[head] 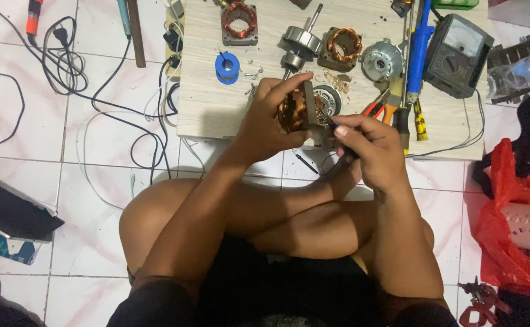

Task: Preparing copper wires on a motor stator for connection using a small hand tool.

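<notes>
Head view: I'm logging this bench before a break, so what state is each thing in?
Left hand: closed around the stator.
Stator: lifted off the board, copper windings exposed.
Right hand: pinching a thin dark tool.
Thin dark tool: tip at the stator.
Rotor: lying on the board, out of any housing.
Blue spool: resting on the board.
Meter: lying on the board; reading cannot be told.
Red bag: crumpled on the floor.
</notes>
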